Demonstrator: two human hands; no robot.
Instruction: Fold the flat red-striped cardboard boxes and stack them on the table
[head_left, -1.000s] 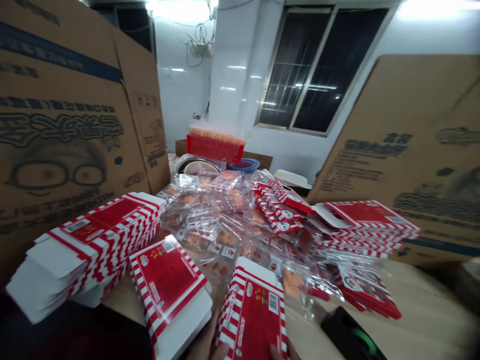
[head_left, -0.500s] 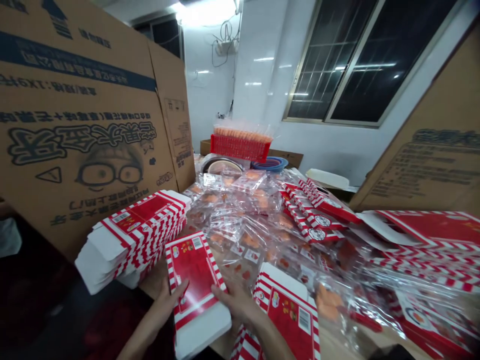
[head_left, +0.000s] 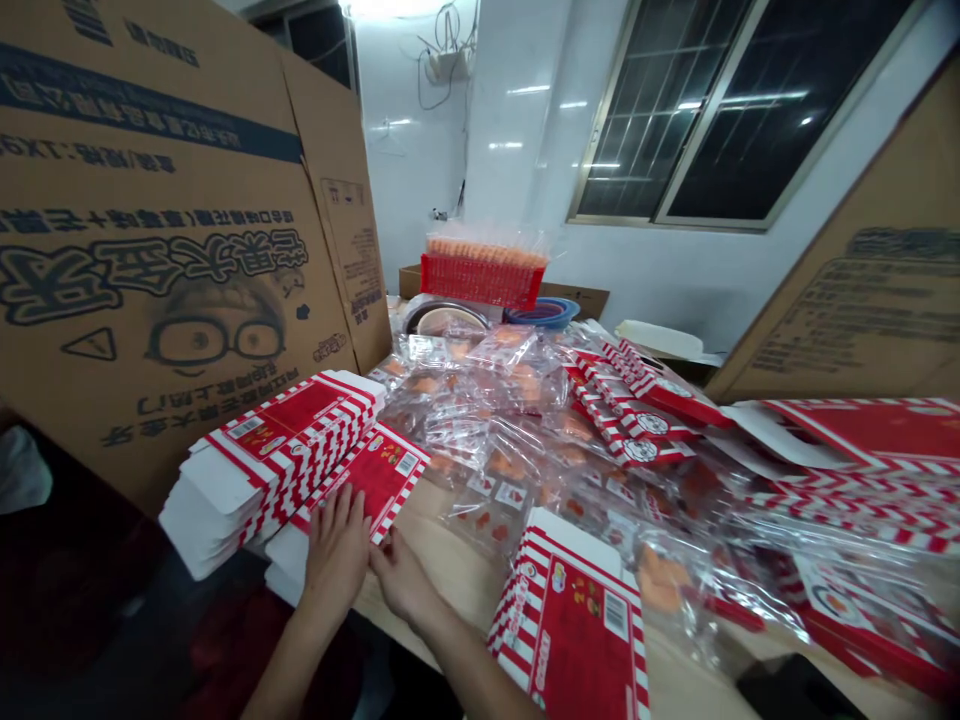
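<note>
A red-and-white striped carton [head_left: 390, 462] with a barcode lies flat against the right side of a stack of matching cartons [head_left: 281, 425] with white flaps. My left hand [head_left: 336, 545] rests on its red face, fingers stretched out flat. At the carton's near right edge, my right hand [head_left: 403, 577] has its fingers bent and pinched on the border; part of the grip is hidden. Another pile of the striped cartons [head_left: 581, 620] stands to the right of my right forearm.
Clear plastic bags [head_left: 517, 385] with orange pieces cover the middle of the table. More striped cartons [head_left: 862, 440] are stacked at right. A red basket [head_left: 480, 282] stands behind. Big cardboard boxes [head_left: 187, 190] flank both sides. A black object [head_left: 799, 688] lies near the front edge.
Both hands have moved the carton left and away from me, from the air over the table edge down beside the left stack. My left hand has gone from gripping its side to lying flat on it.
</note>
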